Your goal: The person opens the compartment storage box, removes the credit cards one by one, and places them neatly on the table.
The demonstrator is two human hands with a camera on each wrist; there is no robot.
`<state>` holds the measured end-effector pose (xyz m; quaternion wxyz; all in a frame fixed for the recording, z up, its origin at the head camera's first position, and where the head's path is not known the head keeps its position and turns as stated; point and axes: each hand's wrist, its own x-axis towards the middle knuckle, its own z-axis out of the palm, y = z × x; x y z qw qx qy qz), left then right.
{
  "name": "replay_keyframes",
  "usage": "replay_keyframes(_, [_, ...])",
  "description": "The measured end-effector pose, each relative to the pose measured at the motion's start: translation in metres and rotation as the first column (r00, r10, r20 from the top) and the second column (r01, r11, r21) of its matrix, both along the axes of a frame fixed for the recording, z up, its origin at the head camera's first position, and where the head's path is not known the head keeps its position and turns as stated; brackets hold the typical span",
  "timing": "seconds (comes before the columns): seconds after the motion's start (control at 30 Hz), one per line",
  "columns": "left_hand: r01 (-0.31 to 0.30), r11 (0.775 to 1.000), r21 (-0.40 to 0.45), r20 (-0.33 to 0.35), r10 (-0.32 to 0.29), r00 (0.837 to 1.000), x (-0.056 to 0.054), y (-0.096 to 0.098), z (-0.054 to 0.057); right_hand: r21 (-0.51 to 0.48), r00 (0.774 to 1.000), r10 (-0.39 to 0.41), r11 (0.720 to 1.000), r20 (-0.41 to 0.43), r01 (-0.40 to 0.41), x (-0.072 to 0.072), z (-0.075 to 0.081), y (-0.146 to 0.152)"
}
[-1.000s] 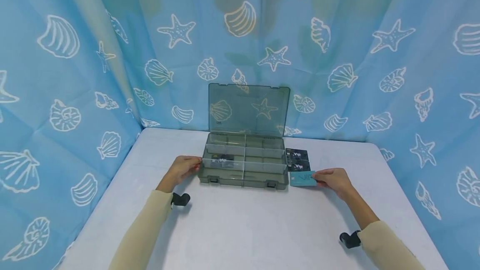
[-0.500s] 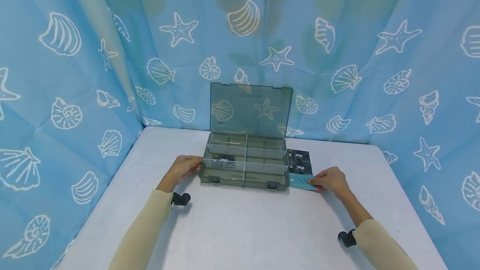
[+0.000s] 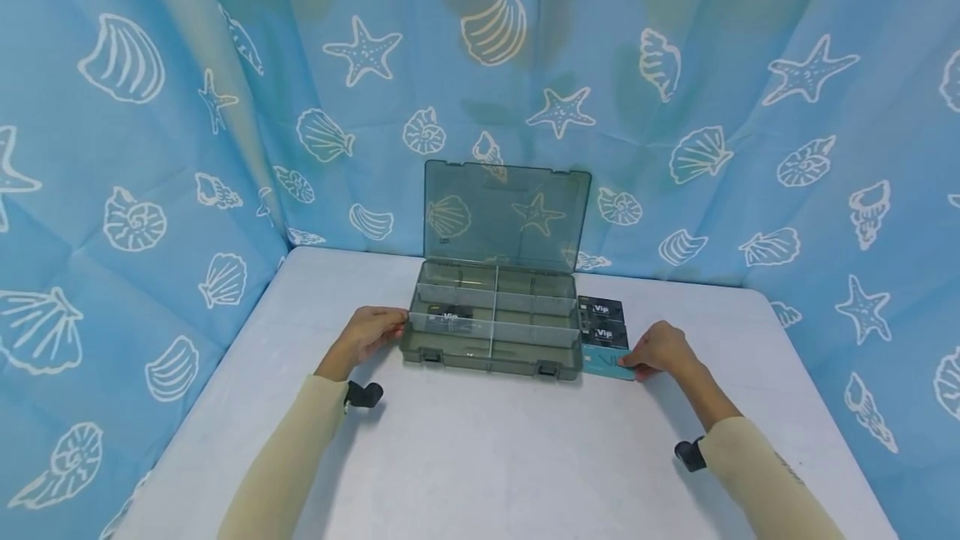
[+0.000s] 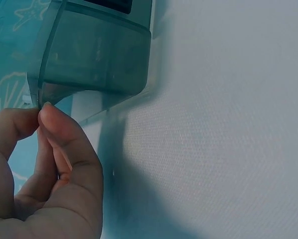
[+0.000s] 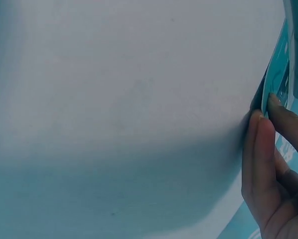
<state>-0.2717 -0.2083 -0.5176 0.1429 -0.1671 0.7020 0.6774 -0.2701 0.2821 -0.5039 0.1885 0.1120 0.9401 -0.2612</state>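
A grey see-through plastic organizer box stands with its lid raised, and thin dividers split its inside into several compartments. My left hand pinches the rim at its left side, which the left wrist view shows close up. Inside, a black Vip card lies in the left middle compartment. My right hand pinches the right end of a teal card between thumb and fingers, beside the box's right wall. In the right wrist view that teal card is seen nearly edge-on, close over the tabletop.
Two black Vip cards, an upper one and a lower one, lie right of the box, just behind the teal card. A white cloth covers the table. The blue seashell-print curtain hangs behind and at the sides.
My right hand has shifted slightly toward me, lowering the teal card into line in front of the black cards. My left hand stays at the box rim. The head view has tilted slightly.
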Motion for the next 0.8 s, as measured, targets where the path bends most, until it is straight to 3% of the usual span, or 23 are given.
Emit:
replay_keyframes(0.33, [0.017,1.0,0.01,-0.024,-0.016,1.0,-0.001,0.0,0.002,0.031,0.999,0.037,0.999,0.01,-0.037,-0.006,0.008,0.001])
replay_keyframes(0.8, [0.008,1.0,-0.003,-0.022,-0.008,1.0,0.001,0.001,0.001,-0.024,0.993,-0.023,0.999,0.12,0.026,-0.016,-0.014,0.021])
